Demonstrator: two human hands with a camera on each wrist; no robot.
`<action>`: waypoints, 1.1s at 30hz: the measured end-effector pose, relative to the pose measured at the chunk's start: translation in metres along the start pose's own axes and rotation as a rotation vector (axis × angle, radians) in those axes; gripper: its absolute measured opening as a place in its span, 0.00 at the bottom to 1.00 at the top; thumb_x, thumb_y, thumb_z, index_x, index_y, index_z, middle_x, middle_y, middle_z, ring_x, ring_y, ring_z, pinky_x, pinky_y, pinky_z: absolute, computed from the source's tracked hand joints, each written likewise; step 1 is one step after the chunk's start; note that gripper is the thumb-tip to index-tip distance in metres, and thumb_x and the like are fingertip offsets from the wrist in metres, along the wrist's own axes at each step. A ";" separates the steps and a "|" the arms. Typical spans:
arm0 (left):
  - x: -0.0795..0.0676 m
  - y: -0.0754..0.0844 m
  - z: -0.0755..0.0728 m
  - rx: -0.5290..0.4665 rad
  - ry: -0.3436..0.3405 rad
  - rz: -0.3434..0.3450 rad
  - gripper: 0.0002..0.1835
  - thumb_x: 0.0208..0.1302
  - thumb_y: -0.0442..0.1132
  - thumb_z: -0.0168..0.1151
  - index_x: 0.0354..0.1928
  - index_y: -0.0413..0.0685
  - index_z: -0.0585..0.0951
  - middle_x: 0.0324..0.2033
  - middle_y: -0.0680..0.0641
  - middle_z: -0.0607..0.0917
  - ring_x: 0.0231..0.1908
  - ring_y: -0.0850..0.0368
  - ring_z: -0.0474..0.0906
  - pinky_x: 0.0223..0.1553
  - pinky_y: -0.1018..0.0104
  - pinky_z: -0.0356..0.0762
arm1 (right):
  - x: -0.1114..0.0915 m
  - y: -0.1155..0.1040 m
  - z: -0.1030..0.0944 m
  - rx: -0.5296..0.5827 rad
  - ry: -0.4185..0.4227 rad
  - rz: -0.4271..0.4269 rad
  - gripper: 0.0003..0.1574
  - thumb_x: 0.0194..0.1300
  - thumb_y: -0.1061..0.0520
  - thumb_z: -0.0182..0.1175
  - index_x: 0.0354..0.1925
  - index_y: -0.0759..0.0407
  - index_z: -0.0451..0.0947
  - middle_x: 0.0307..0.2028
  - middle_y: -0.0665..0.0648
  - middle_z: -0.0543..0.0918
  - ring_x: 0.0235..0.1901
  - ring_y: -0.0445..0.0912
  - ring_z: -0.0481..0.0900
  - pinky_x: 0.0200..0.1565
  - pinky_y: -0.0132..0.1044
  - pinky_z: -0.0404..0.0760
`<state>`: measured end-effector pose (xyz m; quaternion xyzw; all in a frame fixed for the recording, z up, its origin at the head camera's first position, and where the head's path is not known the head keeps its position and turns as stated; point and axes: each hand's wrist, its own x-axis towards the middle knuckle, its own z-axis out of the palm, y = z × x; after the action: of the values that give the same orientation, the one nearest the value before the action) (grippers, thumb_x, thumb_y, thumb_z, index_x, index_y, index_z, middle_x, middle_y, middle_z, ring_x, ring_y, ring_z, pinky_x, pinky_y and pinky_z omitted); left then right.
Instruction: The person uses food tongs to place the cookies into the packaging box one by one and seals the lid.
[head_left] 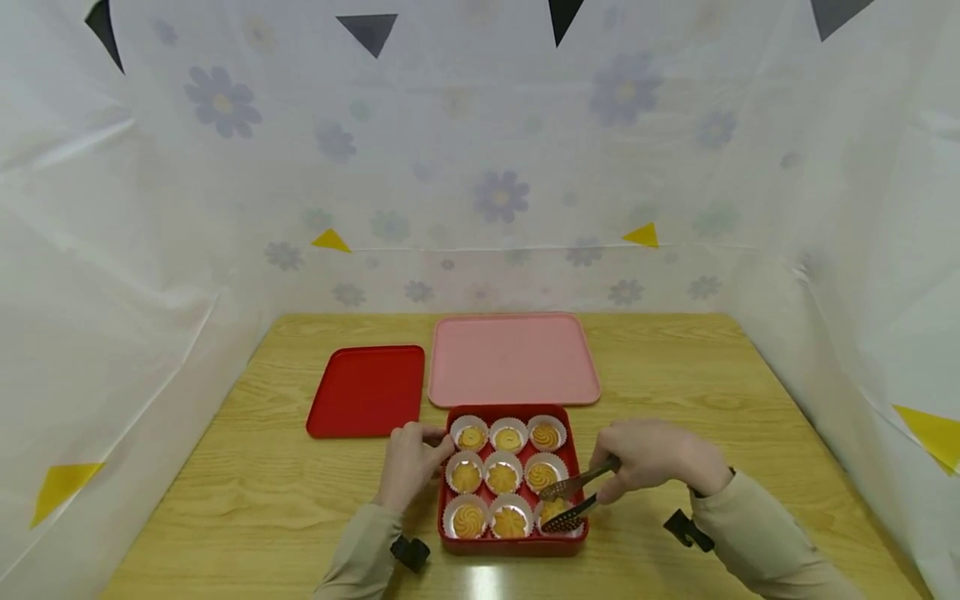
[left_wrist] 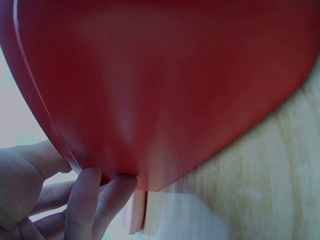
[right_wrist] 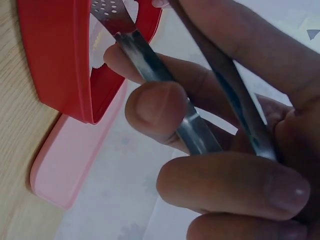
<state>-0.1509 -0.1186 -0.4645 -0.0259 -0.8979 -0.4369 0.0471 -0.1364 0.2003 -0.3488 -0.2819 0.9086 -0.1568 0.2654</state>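
A red box (head_left: 512, 547) stands at the table's front, holding rows of white paper cups with piped cookies (head_left: 502, 477) in them. My left hand (head_left: 408, 467) grips the box's left side near its back corner, thumb and fingertips at the rim; in the left wrist view the red wall (left_wrist: 165, 95) fills most of the frame. My right hand (head_left: 647, 457) holds metal tongs (head_left: 592, 477) with perforated ends. These ends are spread on either side of the front right cookie (head_left: 553, 509), inside its cup. In the right wrist view, thumb and fingers wrap the tongs' arms (right_wrist: 145, 57).
Behind the box lies a pink tray (head_left: 513, 360). A flat red lid-like square (head_left: 367, 392) sits to its left on the wooden table (head_left: 675, 375). White flower-print sheeting (head_left: 465, 167) hangs along the back and sides.
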 end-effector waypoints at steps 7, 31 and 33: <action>0.000 0.000 0.000 0.020 -0.004 -0.008 0.09 0.59 0.36 0.67 0.37 0.38 0.90 0.29 0.42 0.91 0.20 0.64 0.81 0.25 0.69 0.79 | -0.003 -0.004 0.001 -0.055 0.031 0.042 0.12 0.52 0.47 0.76 0.35 0.47 0.89 0.23 0.42 0.76 0.23 0.37 0.64 0.27 0.32 0.63; 0.000 0.001 0.000 0.057 0.028 0.017 0.09 0.56 0.36 0.67 0.35 0.39 0.91 0.26 0.45 0.91 0.18 0.66 0.79 0.27 0.69 0.78 | -0.003 0.021 0.005 0.123 0.071 -0.107 0.17 0.54 0.46 0.75 0.42 0.50 0.90 0.21 0.41 0.76 0.20 0.33 0.63 0.24 0.29 0.63; 0.000 0.001 0.000 0.054 0.031 0.017 0.09 0.55 0.35 0.67 0.35 0.39 0.91 0.26 0.45 0.90 0.17 0.66 0.79 0.27 0.70 0.78 | -0.002 0.028 0.007 0.187 0.064 -0.126 0.18 0.56 0.45 0.73 0.44 0.49 0.89 0.20 0.42 0.76 0.20 0.33 0.62 0.24 0.29 0.62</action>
<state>-0.1513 -0.1183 -0.4633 -0.0255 -0.9082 -0.4126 0.0654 -0.1430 0.2224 -0.3657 -0.3075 0.8785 -0.2660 0.2510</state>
